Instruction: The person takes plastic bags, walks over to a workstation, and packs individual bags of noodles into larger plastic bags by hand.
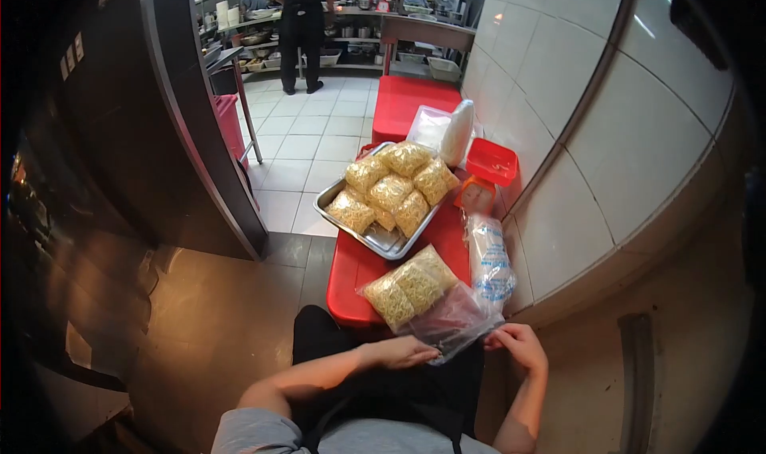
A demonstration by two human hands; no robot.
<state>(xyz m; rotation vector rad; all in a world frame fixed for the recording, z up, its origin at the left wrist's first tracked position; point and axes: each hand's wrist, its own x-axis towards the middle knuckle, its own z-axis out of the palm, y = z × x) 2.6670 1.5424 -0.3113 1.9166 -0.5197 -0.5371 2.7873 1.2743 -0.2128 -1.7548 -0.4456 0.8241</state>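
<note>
A large clear plastic bag (455, 314) lies over the front edge of the red table, its far part filled with pale yellow noodles (411, 286). My left hand (405, 352) pinches the near, unfilled end of the bag at its left corner. At the opposite corner, my right hand (517, 347) grips the plastic between thumb and fingers, so the end is stretched between both hands. Just beyond the bag, a metal tray (389, 248) carries several plastic bags of noodles (391, 191) piled up. A roll of clear plastic bags (489, 262) with blue print lies beside my right hand.
An orange scale (479, 195) with a red pan (492, 163) stands by the tiled wall (550, 95). Behind the tray are a white plastic pack (457, 133) and another red surface (411, 103). A person in dark clothes (303, 23) stands at the far kitchen shelves.
</note>
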